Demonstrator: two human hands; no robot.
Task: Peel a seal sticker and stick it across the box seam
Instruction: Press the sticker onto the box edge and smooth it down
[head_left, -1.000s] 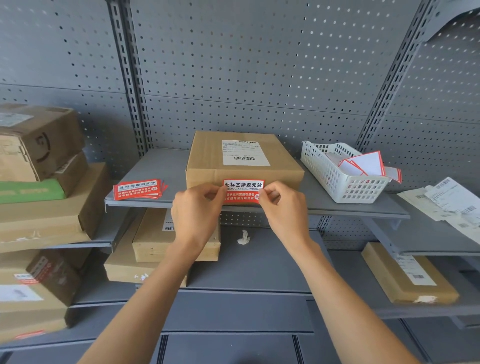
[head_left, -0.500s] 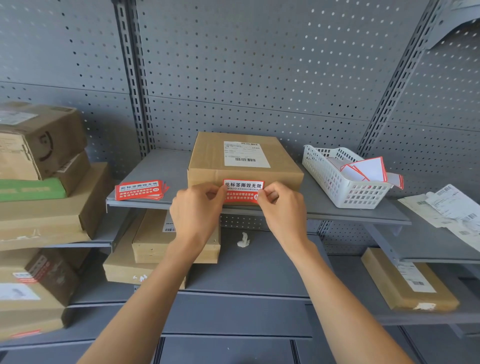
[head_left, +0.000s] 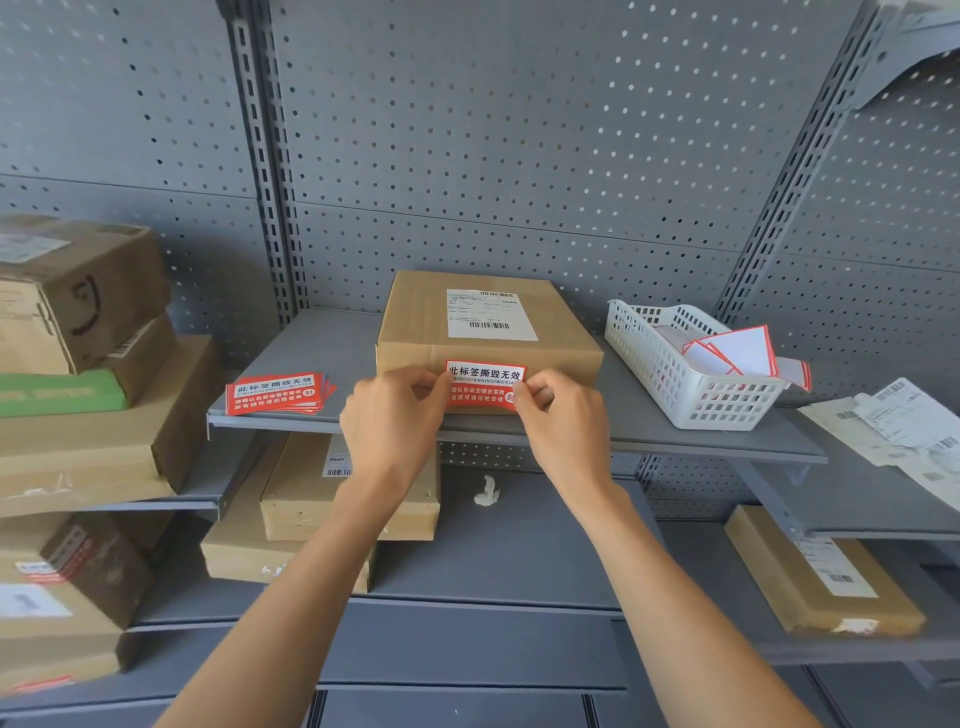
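A flat brown cardboard box (head_left: 426, 317) with a white shipping label lies on the grey middle shelf (head_left: 322, 353). A red and white seal sticker (head_left: 484, 382) sits flat against the box's front face. My left hand (head_left: 395, 421) pinches the sticker's left end and my right hand (head_left: 563, 421) pinches its right end. The fingertips hide both ends of the sticker and the part of the box front behind them.
A stack of red seal stickers (head_left: 278, 393) lies on the shelf left of the box. A white plastic basket (head_left: 691, 374) with peeled backing papers stands to the right. Other parcels (head_left: 83, 301) fill neighbouring shelves, and loose papers (head_left: 893, 431) lie at far right.
Both hands stay on the sticker's ends against the box front with almost no shift. The camera has tilted slightly.
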